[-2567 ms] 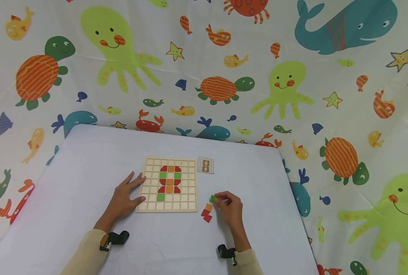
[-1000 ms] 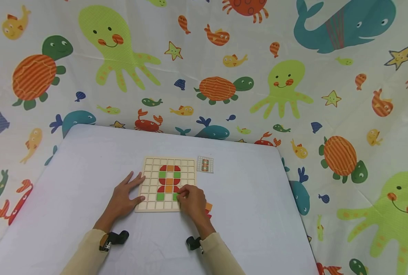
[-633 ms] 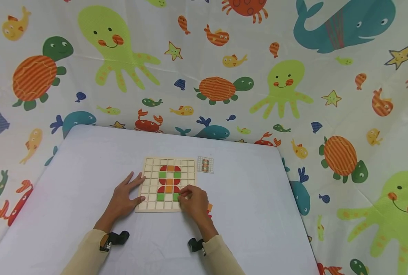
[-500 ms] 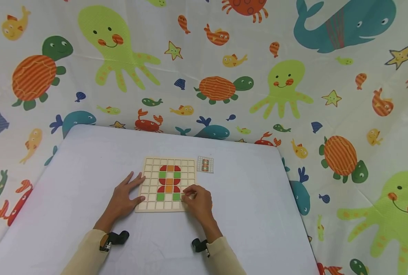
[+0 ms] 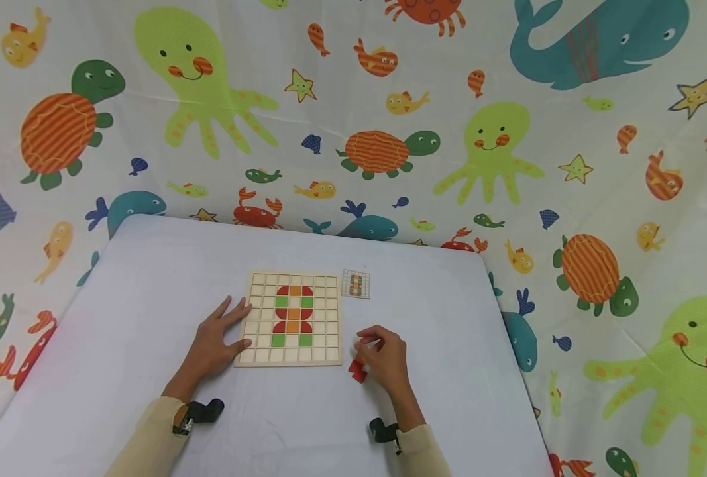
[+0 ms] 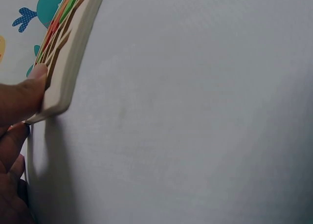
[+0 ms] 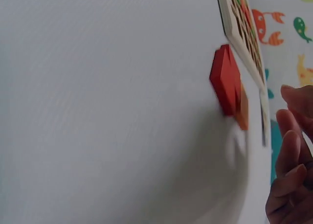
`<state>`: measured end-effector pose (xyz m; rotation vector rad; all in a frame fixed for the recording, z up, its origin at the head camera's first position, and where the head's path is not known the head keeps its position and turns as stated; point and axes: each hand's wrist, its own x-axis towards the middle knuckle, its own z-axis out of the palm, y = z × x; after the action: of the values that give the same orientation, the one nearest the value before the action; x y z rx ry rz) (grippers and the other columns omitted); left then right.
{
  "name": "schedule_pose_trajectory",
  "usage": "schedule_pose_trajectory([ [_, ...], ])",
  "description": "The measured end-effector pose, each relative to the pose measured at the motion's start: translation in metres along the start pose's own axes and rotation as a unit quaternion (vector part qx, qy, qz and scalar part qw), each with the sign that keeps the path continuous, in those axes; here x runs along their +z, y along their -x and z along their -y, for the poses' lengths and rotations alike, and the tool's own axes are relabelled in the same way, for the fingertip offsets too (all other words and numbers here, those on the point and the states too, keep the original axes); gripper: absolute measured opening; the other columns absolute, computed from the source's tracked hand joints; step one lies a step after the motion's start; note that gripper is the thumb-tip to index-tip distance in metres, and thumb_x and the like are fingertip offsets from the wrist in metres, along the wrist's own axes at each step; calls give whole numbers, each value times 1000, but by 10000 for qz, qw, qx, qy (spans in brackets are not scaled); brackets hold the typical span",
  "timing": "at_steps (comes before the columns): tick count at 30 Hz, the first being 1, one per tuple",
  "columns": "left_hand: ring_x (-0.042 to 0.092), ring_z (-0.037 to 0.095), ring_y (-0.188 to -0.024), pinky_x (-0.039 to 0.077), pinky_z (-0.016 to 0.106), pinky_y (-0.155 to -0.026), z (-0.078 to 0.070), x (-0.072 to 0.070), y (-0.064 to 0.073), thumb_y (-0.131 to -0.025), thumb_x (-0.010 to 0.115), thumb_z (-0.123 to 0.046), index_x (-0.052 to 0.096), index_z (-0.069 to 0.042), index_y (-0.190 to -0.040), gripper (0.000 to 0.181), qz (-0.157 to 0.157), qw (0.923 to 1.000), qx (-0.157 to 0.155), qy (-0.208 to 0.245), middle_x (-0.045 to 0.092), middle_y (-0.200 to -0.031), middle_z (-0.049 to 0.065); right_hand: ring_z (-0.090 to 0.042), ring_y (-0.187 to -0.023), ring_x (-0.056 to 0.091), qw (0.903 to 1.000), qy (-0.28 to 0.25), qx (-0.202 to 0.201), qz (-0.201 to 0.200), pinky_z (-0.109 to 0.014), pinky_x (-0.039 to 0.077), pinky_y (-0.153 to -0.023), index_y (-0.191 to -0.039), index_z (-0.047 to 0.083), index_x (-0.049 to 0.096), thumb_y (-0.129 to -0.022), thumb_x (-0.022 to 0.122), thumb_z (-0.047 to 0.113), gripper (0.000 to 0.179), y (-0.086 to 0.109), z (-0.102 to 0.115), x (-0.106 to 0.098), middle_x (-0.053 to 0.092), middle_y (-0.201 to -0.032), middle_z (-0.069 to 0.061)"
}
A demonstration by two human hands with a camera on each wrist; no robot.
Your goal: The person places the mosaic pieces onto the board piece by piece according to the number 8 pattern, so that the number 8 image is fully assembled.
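Note:
A square wooden grid board lies on the table, with red, orange and green tiles set in its middle cells. My left hand rests at the board's left side, fingers spread. In the left wrist view its thumb presses on the rim near a corner. To the right of the board, my right hand hovers over a few loose tiles, thumb and fingers apart and holding nothing in the right wrist view. Red tiles lie there beside an orange tile, which the hand mostly hides in the head view.
A small pattern card lies just beyond the board's upper right corner. White cloth covers the table. Behind it hangs a curtain printed with sea animals.
My right hand brought a green tile onto the board's lower right part of the pattern, let go of it, and moved back right to the loose tiles. The left hand has stayed put.

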<state>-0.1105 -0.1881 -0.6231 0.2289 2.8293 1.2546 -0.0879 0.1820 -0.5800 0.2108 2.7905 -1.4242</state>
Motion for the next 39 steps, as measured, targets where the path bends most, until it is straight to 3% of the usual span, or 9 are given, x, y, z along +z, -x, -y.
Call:
schedule_pose_trajectory([
  [9, 22, 51, -161, 22, 79, -122, 1, 0, 1, -86, 86, -15, 52, -10, -157, 79, -8, 10000, -28, -25, 40, -169, 19, -15, -77, 57, 9987, 333, 393, -52, -22, 49, -65, -101, 22, 83, -86, 89, 19, 16, 8, -21, -14, 73, -87, 5],
  [17, 22, 52, -161, 22, 79, -122, 1, 0, 1, -86, 87, -16, 52, -10, -157, 80, -22, 10000, -3, 8, 40, -169, 19, -11, -75, 56, 9984, 532, 160, 64, -22, 46, -64, -97, 20, 84, -81, 94, 20, 19, 13, -27, -10, 74, -86, 3],
  [25, 22, 51, -161, 22, 79, -122, 2, -1, 0, -85, 87, -15, 52, -10, -157, 80, -36, 10000, 15, 21, 40, -169, 18, -12, -76, 56, 9977, 640, 176, 110, -22, 47, -65, -93, 21, 81, -83, 91, 15, 15, 12, -24, -7, 70, -85, 5],
  [33, 21, 51, -161, 22, 79, -122, 2, -1, -1, -86, 87, -17, 51, -10, -157, 80, -1, 10000, 8, 31, 39, -169, 18, -12, -74, 56, 9989, 304, 56, 367, -21, 48, -63, -95, 20, 78, -86, 87, 8, 17, 11, -20, -6, 72, -88, 2],
  [39, 22, 52, -161, 23, 79, -122, 0, -1, 0, -86, 87, -16, 52, -8, -156, 79, -15, 10000, 61, 35, 41, -168, 20, -13, -65, 57, 9982, -489, 77, 332, -21, 46, -55, -92, 19, 81, -87, 88, 13, 10, 13, -14, -1, 74, -87, -2],
])
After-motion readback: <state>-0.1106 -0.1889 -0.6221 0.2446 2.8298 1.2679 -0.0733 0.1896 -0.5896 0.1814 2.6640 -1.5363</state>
